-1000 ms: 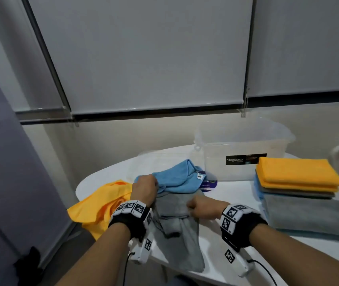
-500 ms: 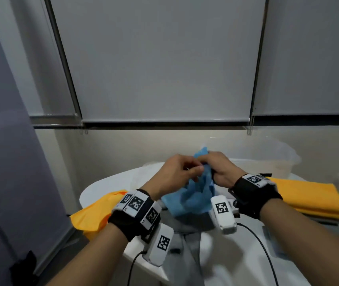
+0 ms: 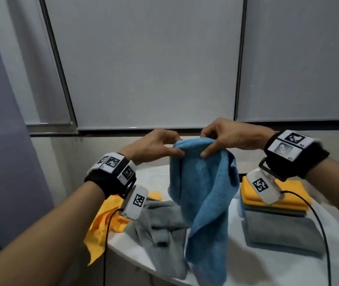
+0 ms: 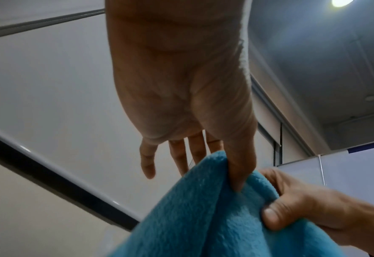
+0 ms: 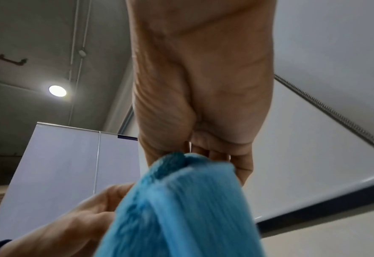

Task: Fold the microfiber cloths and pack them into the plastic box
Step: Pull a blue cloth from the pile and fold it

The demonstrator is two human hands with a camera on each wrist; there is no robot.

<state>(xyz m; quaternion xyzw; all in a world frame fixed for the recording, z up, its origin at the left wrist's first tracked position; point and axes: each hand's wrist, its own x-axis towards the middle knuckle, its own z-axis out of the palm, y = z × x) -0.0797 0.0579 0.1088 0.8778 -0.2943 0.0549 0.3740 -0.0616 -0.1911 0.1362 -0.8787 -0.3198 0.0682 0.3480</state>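
A blue microfiber cloth [image 3: 202,193] hangs in the air above the white table [image 3: 236,265], held up by its top edge. My left hand [image 3: 160,146] pinches that edge on the left with thumb and forefinger; its other fingers [image 4: 147,161] are spread. My right hand [image 3: 222,139] pinches the edge right beside it. In the left wrist view the blue cloth [image 4: 214,213] fills the lower part; in the right wrist view the blue cloth [image 5: 181,208] is blurred. The plastic box is hidden behind the cloth and hands.
A crumpled grey cloth [image 3: 162,226] lies under the hanging one. An orange cloth [image 3: 104,221] droops over the table's left edge. At right stand a pile of folded cloths with orange on top [image 3: 296,195] and a folded grey cloth [image 3: 284,234].
Both hands left the grey cloth, took the blue cloth and raised it off the table; it now hangs longer, and the hands are a little further apart along its top edge.
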